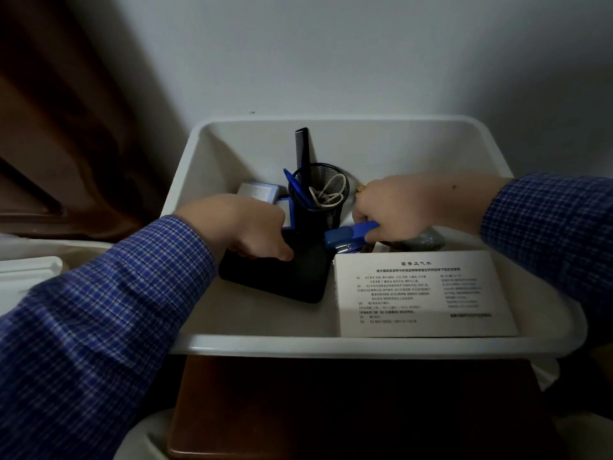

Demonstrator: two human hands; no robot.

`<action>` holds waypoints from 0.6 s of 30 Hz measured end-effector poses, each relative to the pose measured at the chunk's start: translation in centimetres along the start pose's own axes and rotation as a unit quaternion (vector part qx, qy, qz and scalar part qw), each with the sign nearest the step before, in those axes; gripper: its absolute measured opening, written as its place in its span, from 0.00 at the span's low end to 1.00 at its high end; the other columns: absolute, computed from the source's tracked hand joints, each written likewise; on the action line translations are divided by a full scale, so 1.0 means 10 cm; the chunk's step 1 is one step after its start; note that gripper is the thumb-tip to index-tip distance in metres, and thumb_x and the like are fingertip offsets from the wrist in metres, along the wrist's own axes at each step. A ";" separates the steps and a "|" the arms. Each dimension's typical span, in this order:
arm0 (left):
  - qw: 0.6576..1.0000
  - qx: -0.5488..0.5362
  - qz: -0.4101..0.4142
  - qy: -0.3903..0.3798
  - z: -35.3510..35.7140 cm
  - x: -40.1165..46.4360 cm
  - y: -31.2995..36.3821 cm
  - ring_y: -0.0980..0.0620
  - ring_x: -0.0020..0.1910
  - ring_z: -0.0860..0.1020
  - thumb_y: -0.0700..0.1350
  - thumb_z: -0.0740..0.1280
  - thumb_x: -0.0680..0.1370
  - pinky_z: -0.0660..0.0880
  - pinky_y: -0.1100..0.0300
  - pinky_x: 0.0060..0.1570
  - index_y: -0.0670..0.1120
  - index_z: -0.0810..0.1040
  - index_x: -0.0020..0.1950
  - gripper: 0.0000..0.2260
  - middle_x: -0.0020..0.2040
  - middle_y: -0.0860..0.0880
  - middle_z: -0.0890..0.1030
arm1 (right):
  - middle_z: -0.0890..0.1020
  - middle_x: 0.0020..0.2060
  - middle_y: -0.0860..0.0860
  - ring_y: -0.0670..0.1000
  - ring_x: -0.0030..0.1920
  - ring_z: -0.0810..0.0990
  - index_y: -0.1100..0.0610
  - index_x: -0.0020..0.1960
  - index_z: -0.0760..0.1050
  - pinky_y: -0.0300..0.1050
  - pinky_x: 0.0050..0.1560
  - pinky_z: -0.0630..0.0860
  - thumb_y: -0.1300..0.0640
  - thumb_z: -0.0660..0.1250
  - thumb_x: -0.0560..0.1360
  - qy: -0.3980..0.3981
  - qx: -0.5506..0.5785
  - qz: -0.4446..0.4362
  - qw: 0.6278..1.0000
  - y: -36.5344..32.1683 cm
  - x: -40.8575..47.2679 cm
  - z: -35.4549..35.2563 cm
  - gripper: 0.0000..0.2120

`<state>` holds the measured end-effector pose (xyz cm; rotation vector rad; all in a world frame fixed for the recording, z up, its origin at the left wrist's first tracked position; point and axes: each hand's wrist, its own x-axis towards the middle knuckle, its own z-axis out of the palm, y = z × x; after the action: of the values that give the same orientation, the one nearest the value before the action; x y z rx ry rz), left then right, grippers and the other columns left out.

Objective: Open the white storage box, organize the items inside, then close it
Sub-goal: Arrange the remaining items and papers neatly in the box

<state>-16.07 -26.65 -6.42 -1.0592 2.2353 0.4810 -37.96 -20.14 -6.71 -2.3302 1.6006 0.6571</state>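
Inside the open white box [331, 343] — left hand [252, 227] grips black case [282, 277], right hand [408, 204] blue stapler [348, 235].

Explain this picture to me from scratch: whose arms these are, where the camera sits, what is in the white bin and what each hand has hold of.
There is no machine here. A person wears a wide-angle camera on the head, looking down at their own arms in blue checked sleeves.

The white storage box stands open in front of a wall. In it are a black mesh cup holding a black comb, a blue pen and a white cord, small blue-and-white boxes behind it, and a printed white carton at the front right.

The left hand grips a flat black case. The right hand holds a blue stapler, its fingers curled round it.
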 end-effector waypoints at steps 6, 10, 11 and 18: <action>0.998 0.043 -0.030 -0.027 0.01 -0.06 -0.01 0.44 0.51 0.83 0.60 0.70 0.74 0.80 0.49 0.53 0.45 0.71 0.67 0.27 0.54 0.44 0.82 | 0.82 0.35 0.54 0.54 0.34 0.79 0.56 0.45 0.80 0.44 0.35 0.71 0.50 0.68 0.76 0.001 0.008 -0.006 1.000 -0.01 0.06 -0.01 0.09; 0.997 0.057 -0.019 -0.041 0.02 -0.05 0.05 0.46 0.51 0.82 0.56 0.71 0.75 0.80 0.48 0.54 0.49 0.68 0.70 0.28 0.56 0.47 0.79 | 0.77 0.29 0.50 0.51 0.30 0.75 0.56 0.42 0.79 0.44 0.33 0.69 0.50 0.68 0.76 0.016 0.018 -0.014 1.000 0.02 0.06 0.02 0.09; 0.997 0.062 -0.020 -0.036 0.02 -0.05 0.07 0.46 0.52 0.80 0.56 0.71 0.75 0.80 0.49 0.54 0.49 0.68 0.71 0.27 0.55 0.47 0.78 | 0.76 0.28 0.48 0.50 0.29 0.74 0.55 0.42 0.78 0.44 0.33 0.69 0.50 0.68 0.76 0.021 0.022 -0.017 0.999 0.03 0.06 0.02 0.09; 0.991 0.131 -0.025 0.031 0.03 -0.12 0.22 0.48 0.45 0.73 0.58 0.77 0.71 0.71 0.54 0.41 0.45 0.76 0.65 0.28 0.48 0.50 0.73 | 0.75 0.30 0.47 0.47 0.31 0.74 0.51 0.42 0.76 0.43 0.31 0.66 0.50 0.67 0.77 0.030 0.030 -0.017 0.999 -0.01 0.03 0.04 0.08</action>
<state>-17.07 -24.45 -5.72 -1.0011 2.2444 0.1298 -37.82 -20.16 -7.26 -2.3495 1.5783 0.5307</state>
